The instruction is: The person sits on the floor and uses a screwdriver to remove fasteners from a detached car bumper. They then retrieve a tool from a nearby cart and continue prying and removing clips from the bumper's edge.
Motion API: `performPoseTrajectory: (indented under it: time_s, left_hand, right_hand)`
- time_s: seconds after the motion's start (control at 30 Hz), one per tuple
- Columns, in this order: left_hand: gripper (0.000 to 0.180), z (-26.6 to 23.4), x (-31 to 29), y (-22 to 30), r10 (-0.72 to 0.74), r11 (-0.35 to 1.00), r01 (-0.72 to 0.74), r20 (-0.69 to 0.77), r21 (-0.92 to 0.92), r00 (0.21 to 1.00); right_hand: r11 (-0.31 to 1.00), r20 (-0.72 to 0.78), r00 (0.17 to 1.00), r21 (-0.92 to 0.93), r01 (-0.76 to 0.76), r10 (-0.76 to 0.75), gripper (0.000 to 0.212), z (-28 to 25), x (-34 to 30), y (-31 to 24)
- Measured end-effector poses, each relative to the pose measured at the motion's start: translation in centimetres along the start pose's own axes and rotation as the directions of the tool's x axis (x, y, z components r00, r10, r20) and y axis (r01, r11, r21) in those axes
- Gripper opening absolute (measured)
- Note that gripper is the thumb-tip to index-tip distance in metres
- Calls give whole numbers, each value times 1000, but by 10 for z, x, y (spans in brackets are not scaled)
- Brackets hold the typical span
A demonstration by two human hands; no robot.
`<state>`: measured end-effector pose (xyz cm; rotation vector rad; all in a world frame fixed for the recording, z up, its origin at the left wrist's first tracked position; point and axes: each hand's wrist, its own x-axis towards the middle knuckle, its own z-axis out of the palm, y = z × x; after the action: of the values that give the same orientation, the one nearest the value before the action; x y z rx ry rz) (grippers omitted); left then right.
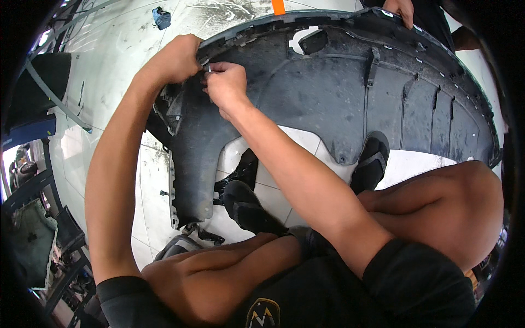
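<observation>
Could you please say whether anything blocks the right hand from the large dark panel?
Nothing visible does: the right hand is at the upper-left edge of the dark panel, beside the left hand.

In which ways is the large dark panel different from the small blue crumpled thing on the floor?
The dark panel is far larger than the blue thing. The dark panel is a broad, curved sheet; the blue thing is a crumpled bundle. The left hand grips the dark panel; no hand touches the blue thing.
</observation>
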<state>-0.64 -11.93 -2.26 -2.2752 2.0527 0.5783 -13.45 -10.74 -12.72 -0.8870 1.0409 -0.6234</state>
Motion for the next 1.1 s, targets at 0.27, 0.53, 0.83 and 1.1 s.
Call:
performPoseTrajectory:
  time_s: [0.27,0.53,0.83,1.1]
  left_hand:
    - [30,-5,-7,-1,-21,999,23,75,-29,997]
    - [30,4,-4,-11,33,999,-33,-7,36,999]
    - [30,-3,-6,-3,29,999,-29,40,-17,999]
    - [31,7,-10,-10,-3,1000,2,-30,-19,1000]
  right_hand:
    - [989,153,983,121,85,-103,23,-13,-18,-5]
    - [989,-14,997,127,77,-75,23,1,-15,0]
    - [965,-98,995,262,10,16,26,15,-19,-6]
    - [981,-226,957,108,-159,180,26,27,-31,-39]
